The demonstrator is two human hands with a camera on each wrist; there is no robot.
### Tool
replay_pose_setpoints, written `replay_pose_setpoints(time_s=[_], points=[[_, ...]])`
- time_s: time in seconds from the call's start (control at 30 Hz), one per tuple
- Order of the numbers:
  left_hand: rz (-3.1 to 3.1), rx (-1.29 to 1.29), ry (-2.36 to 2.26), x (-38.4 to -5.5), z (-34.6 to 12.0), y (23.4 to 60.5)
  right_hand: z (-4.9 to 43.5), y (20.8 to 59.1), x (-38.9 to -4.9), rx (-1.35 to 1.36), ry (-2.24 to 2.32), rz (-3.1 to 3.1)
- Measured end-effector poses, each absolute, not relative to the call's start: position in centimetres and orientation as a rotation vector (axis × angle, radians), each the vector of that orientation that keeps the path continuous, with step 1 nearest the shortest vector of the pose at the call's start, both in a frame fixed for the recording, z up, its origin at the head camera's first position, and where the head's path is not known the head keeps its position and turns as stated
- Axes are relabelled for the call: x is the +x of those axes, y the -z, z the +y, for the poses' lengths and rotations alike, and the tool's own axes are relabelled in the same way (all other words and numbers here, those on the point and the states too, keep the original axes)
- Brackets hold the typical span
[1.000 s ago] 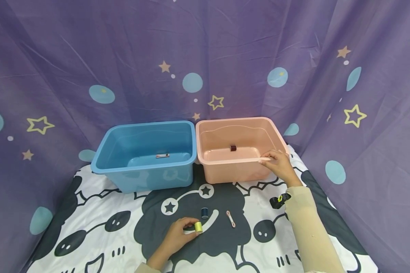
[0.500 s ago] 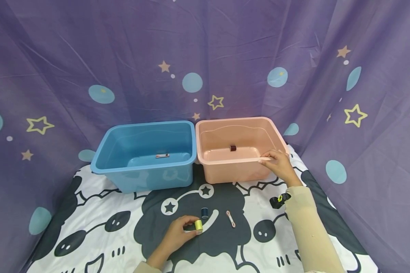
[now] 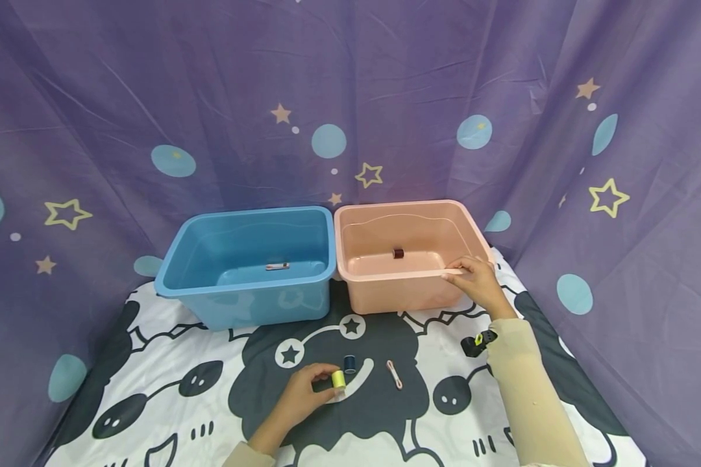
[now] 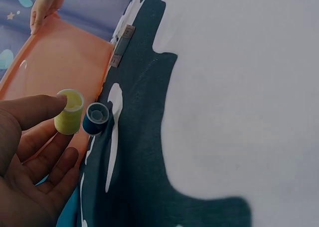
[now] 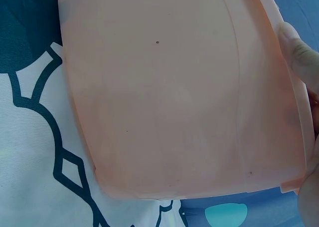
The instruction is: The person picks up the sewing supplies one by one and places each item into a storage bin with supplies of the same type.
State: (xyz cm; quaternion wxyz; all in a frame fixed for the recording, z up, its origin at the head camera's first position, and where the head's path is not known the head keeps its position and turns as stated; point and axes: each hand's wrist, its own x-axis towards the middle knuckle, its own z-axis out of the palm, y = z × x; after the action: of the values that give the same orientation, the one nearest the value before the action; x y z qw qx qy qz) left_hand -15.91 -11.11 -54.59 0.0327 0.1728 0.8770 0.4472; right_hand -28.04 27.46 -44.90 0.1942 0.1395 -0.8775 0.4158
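Note:
My left hand (image 3: pixel 306 394) pinches a yellow thread spool (image 3: pixel 338 380) between thumb and fingers, low over the dark patch of the cloth. In the left wrist view the thumb lies at the spool's top rim and the fingertips at its lower end. A dark blue thread spool (image 3: pixel 349 364) stands just behind it. My right hand (image 3: pixel 478 280) grips the front rim of the pink tub (image 3: pixel 409 297) near its right corner. A dark brown spool (image 3: pixel 398 253) lies inside that tub. To the right of the blue spool lies a slim pinkish strip (image 3: pixel 394 375).
A blue tub (image 3: pixel 245 305) stands left of the pink one, holding another small strip (image 3: pixel 277 266). A patterned black-and-white cloth (image 3: pixel 181 415) covers the surface. Behind hangs a purple curtain (image 3: pixel 239 84). A black device (image 3: pixel 476 344) sits by the right cuff.
The left hand has shifted slightly toward the tubs, and the yellow spool in its pinch has risen a little. The right hand stays on the pink tub's rim.

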Motion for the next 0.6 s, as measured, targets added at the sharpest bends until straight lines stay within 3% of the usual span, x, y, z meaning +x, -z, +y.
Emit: replay_pose_setpoints(time_s=[0.6], points=[[2.702, 0.533, -1.376, -16.5, -10.4, 53.5, 27.5, 44.8, -28.0, 0.4, -1.165, -2.461]])
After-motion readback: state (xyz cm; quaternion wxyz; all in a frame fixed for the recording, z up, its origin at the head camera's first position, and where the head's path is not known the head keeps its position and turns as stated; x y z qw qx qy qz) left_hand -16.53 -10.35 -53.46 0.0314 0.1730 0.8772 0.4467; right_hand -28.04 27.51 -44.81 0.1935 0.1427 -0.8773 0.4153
